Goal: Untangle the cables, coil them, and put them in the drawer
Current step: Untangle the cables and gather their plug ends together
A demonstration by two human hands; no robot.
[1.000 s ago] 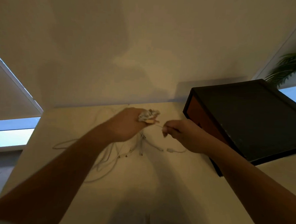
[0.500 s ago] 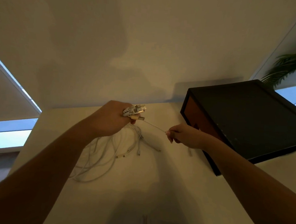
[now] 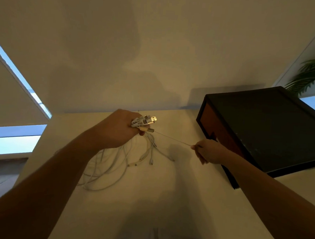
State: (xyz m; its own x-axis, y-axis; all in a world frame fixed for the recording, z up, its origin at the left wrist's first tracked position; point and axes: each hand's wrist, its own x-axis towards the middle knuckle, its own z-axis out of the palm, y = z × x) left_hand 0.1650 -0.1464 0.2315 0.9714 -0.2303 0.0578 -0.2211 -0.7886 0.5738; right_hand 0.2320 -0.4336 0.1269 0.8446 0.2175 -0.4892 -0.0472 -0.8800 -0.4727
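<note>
Plugs (image 3: 146, 121) anchor the head view, the only view given. The left hand (image 3: 116, 130) is closed round a bunch of USB ends, fingers curled over them, and the metal tips stick out past the knuckles toward the wall. Holding all the ends in one fist looks like a way to fix one end of every lead while the rest is sorted.

Below that fist the white cables (image 3: 110, 168) hang down and spill in loose, overlapping loops on the pale table (image 3: 167, 202). Several small connector ends (image 3: 150, 162) lie free just right of the loops. No cable is coiled yet and none is in the drawer, so the work is judged to be early, in the untangling step.

One thin strand (image 3: 172, 139) runs straight and taut from the bunch to the right hand (image 3: 209, 151), which pinches it between curled fingers and thumb. The tension is probably deliberate, since drawing one lead out sideways shows where it crosses the others.

The left forearm reaches in from the lower left, wrist lifted above the table and the back of the hand toward the camera. The right forearm comes in from the lower right. Its hand sits lower, near the front corner of the dark drawer unit (image 3: 262, 128). The unit's reddish-brown drawer front (image 3: 212, 127) faces the hands and appears closed, though the angle leaves that uncertain.

A plant (image 3: 308, 76) stands behind the unit, and a window (image 3: 11, 139) glows at the left.
</note>
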